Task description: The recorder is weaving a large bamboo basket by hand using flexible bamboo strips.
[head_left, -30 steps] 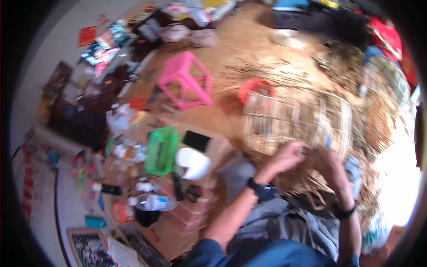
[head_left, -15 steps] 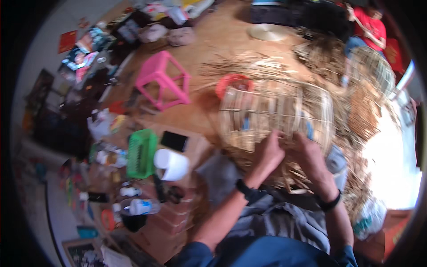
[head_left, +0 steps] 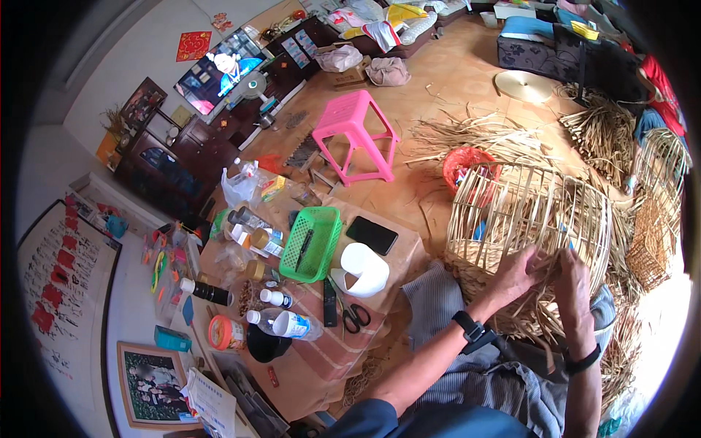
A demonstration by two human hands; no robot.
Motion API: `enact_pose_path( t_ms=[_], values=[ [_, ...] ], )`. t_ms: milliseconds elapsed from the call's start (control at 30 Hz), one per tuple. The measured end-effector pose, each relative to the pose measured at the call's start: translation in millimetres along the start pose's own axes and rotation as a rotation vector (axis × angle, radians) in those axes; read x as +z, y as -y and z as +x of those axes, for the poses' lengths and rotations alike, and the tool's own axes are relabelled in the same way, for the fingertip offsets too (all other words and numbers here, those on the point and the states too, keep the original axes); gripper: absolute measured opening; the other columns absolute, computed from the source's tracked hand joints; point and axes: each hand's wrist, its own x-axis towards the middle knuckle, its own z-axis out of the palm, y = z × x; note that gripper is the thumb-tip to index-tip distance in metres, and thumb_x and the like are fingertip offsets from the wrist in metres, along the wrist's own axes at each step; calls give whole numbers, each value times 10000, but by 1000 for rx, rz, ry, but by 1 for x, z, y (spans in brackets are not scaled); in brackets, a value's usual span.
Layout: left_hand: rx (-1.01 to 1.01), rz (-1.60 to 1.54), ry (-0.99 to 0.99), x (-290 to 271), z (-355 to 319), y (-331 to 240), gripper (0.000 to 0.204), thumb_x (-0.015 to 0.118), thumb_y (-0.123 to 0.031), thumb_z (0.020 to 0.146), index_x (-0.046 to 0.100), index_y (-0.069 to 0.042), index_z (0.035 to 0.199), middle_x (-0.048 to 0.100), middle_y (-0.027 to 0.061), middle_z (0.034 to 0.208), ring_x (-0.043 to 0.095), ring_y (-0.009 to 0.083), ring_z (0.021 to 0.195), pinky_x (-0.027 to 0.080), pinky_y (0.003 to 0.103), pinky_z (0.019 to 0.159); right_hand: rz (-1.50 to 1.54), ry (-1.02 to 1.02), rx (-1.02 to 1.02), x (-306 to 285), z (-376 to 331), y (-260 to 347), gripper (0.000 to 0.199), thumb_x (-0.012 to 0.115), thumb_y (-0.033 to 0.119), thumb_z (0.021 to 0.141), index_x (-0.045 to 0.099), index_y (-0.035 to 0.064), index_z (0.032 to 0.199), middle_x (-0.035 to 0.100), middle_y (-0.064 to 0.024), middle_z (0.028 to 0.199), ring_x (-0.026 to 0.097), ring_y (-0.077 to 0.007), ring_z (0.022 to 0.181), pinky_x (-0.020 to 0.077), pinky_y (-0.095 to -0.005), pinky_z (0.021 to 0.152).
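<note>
A large open-work wicker basket (head_left: pixel 504 212) lies on its side across my lap, with pale ribs spaced apart and strips running across them. At its near edge, my left hand (head_left: pixel 520 274) is closed, fingertips pinching a dry strip. Close beside it, my right hand (head_left: pixel 573 288) is closed on the same bunch of strips (head_left: pixel 537 310), whose loose ends hang below the fingers. Which single strip each hand grips is hidden by the fingers. Grey striped cloth (head_left: pixel 434 296) covers my legs under the basket.
Left of me, a low table (head_left: pixel 401 270) bears a green plastic basket (head_left: pixel 310 244), a phone (head_left: pixel 372 233), a white roll (head_left: pixel 361 270), scissors (head_left: pixel 356 317) and several bottles. Beyond stand a pink stool (head_left: pixel 354 139) and a red basket (head_left: pixel 467 164). Dry strips (head_left: pixel 482 139) litter the floor; another person (head_left: pixel 661 91) sits far right.
My view has swung left, so the table, stool and basket appear further right, and the picture is sharper. Both hands remain together at the basket's near edge.
</note>
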Motion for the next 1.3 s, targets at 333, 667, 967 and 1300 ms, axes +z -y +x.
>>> enact_pose_path(
  t_ms=[333, 667, 967, 1300],
  values=[
    [26, 130, -13, 0, -2, 14, 313, 772, -77, 987, 711, 34, 1273, 791, 108, 1053, 722, 142, 964, 580, 336, 888, 335, 238, 339, -39, -12, 19, 288, 792, 68, 899, 696, -44, 1146, 689, -61, 868, 617, -142, 778, 523, -326, 702],
    [-5, 76, 99, -4, -4, 6, 338, 776, -138, 1010, 679, 37, 1282, 771, 82, 1119, 698, 144, 1040, 568, 332, 942, 192, -133, 87, -24, -6, -31, 236, 601, -208, 842, 602, -19, 984, 594, -108, 888, 641, -222, 792, 527, -407, 705],
    [-15, 35, 115, -12, -5, 4, 323, 738, -221, 1067, 678, 32, 1260, 760, 75, 1096, 683, 121, 1016, 562, 325, 899, 1006, 190, 531, -22, -40, -23, 337, 626, 259, 1132, 683, 39, 1381, 781, -71, 1010, 694, -115, 688, 557, -279, 541],
    [56, 87, 60, -5, -3, 11, 315, 707, -251, 1102, 692, 19, 1265, 781, 75, 1052, 699, 131, 960, 572, 336, 860, 29, -345, -148, -53, -12, -44, 192, 717, -96, 898, 683, 0, 1060, 707, -149, 1252, 725, -293, 1095, 597, -381, 873]
  ],
)
